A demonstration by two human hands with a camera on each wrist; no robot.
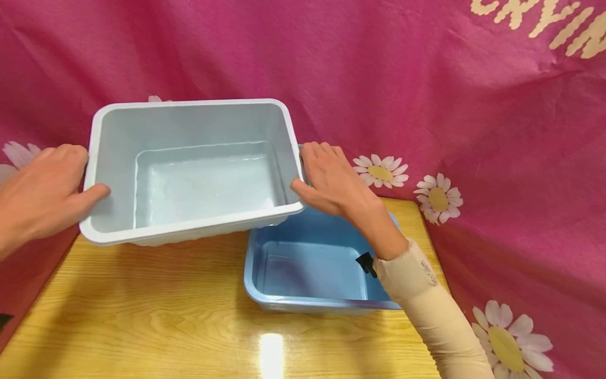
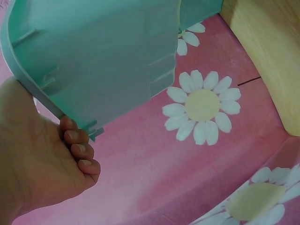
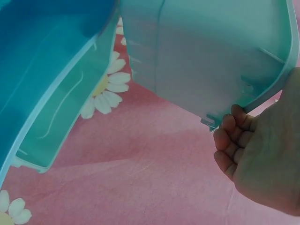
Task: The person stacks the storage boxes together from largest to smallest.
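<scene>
A pale grey plastic basin [image 1: 208,184] is held up between both hands, its hollow inside turned toward the head camera. The left hand [image 1: 47,195] grips its left rim, thumb over the edge on the inside. In the left wrist view the fingers [image 2: 77,145] curl under the rim beside the outer wall. On the opposite end, the right hand [image 1: 329,181] grips the right rim, and the right wrist view shows its fingers [image 3: 229,136] curled beneath. Partly under the right forearm, a blue basin [image 1: 307,302] sits on the table with nothing visible in it.
The wooden table [image 1: 165,300] lies below the hands. Pink cloth [image 1: 473,105] with printed daisies hangs behind and at the sides. A beige sleeve [image 1: 431,310] covers the right forearm, and a small black piece [image 1: 366,263] shows by its cuff.
</scene>
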